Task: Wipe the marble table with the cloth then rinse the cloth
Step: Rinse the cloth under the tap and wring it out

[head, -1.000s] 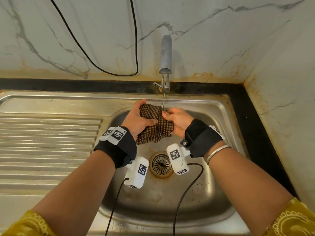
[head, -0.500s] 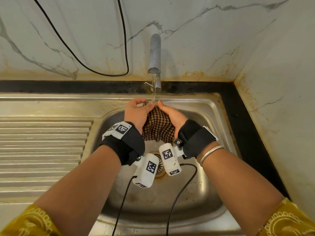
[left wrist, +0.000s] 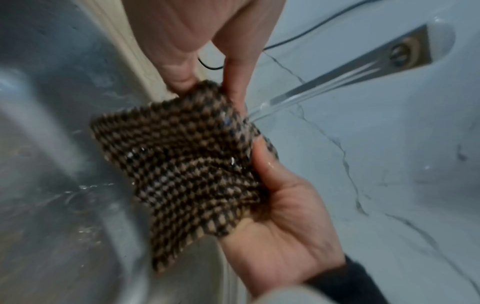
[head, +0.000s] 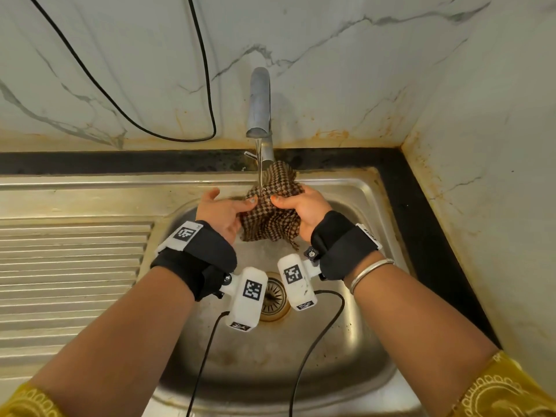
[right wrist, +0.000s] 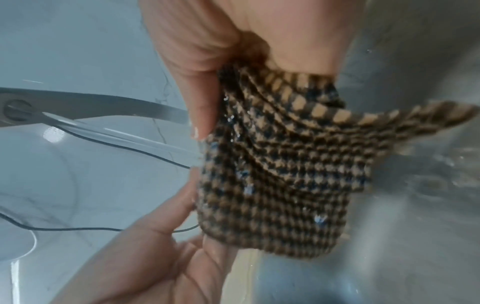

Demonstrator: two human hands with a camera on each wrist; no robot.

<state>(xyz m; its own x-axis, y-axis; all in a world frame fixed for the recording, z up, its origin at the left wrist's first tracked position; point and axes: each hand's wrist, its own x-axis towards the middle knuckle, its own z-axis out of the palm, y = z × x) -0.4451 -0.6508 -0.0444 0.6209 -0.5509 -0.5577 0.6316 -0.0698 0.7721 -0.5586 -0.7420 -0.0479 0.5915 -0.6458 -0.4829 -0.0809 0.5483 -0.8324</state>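
A: Where is the cloth [head: 272,206]?
B: Over the sink [head: 358,188], under the water running from the tap [head: 259,106].
A: And the hands?
B: The right hand [head: 302,210] clutches its bunched right side; the left hand [head: 221,213] pinches its left edge, some fingers spread.

Black wrist straps [head: 210,254], yellow patterned sleeves [head: 505,392]

Premises are presenting as a domestic kitchen: a stainless steel sink [head: 355,188] with ribbed drainboard [head: 75,266] is sitting below a running tap [head: 260,100], with stained marble-effect wall panels [head: 361,70] enclosing the corner
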